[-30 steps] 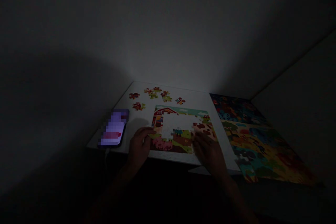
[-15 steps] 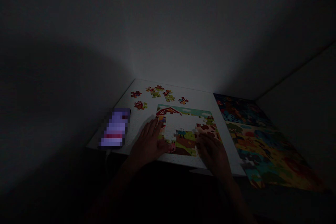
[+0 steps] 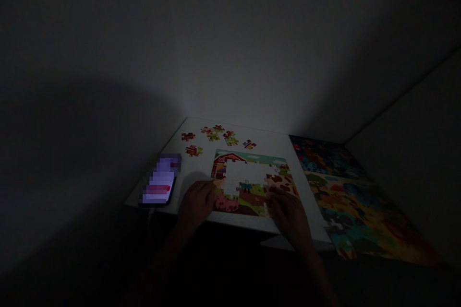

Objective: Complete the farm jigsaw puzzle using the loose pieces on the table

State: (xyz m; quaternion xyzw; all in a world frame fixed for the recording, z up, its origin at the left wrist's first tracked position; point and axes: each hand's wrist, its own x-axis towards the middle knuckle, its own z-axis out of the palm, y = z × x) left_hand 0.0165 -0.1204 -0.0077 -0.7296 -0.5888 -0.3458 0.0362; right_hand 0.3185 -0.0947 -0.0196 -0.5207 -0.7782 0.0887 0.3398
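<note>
A partly built jigsaw puzzle with a red barn at its top left lies on a white table, its middle showing a pale bare gap. My left hand rests at the puzzle's lower left edge, fingers together, with nothing visible in it. At the lower right edge, my right hand touches the puzzle, its fingertips dim; any piece in them is hidden. Several loose puzzle pieces are scattered near the table's far edge, above both hands.
A lit smartphone with a pixelated screen lies on the table's left side. A large, colourful printed picture lies to the right of the table. Dark walls rise behind, and the room is dim.
My left hand has drawn back from over the puzzle's left side toward its lower left edge. My right hand stays about the same, and the view has shifted slightly.
</note>
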